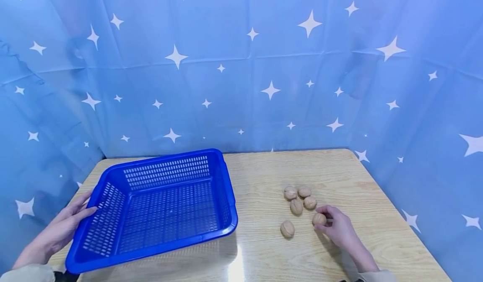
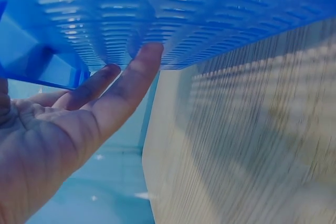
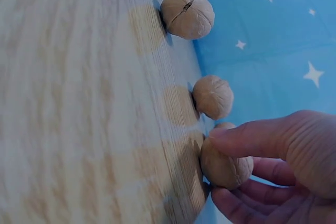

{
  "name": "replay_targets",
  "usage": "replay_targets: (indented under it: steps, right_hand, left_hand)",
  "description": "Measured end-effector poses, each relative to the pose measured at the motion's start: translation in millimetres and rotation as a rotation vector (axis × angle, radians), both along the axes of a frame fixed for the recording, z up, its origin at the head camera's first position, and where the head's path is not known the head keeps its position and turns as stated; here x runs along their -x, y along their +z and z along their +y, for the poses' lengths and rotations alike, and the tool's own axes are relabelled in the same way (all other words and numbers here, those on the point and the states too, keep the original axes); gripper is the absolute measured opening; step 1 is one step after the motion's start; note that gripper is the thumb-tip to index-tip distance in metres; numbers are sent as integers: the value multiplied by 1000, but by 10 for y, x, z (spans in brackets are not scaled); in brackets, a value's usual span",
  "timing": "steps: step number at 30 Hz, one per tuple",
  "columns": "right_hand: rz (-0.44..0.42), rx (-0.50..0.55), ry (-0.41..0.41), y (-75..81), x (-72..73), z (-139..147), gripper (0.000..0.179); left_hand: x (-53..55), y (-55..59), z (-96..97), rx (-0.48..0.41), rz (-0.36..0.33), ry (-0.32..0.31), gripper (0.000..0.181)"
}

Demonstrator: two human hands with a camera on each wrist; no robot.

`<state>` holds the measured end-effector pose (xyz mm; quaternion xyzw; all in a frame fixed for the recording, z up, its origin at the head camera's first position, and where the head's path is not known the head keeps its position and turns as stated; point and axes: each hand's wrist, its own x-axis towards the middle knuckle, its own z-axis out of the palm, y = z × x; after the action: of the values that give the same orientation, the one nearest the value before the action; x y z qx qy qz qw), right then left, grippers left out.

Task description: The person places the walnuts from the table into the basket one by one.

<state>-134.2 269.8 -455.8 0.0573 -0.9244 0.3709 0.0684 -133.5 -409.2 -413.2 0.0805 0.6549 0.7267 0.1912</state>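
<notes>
My left hand (image 1: pixel 64 227) grips the left rim of a blue plastic basket (image 1: pixel 151 248), thumb over the edge and fingers under its slotted side. In the left wrist view the basket wall (image 2: pixel 210 3) slants above the tabletop. Nothing lies inside the basket. My right hand (image 1: pixel 339 227) pinches a walnut (image 1: pixel 319 219) between thumb and fingers, low at the table surface; the right wrist view shows the thumb across this walnut (image 3: pixel 223 163). Another walnut (image 1: pixel 287 229) lies to its left, and several more, such as the walnut (image 1: pixel 296 207), cluster just behind.
The light wood table (image 1: pixel 264 173) runs back to a blue curtain (image 1: pixel 241 84) with white stars, which also hangs along both sides. A strip of bare wood separates the basket from the walnuts. A bright reflection shows near the front edge.
</notes>
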Motion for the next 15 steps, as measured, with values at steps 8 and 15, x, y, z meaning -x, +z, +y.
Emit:
replay_targets:
  steps: [8, 15]
  right_hand:
    - [-12, -1, -2, 6, -1, -1, 35]
    - [5, 17, -13, 43, 8, -12, 36]
  left_hand:
    - [45, 33, 264, 28, -15, -54, 71]
    - [53, 54, 480, 69, 40, -53, 71]
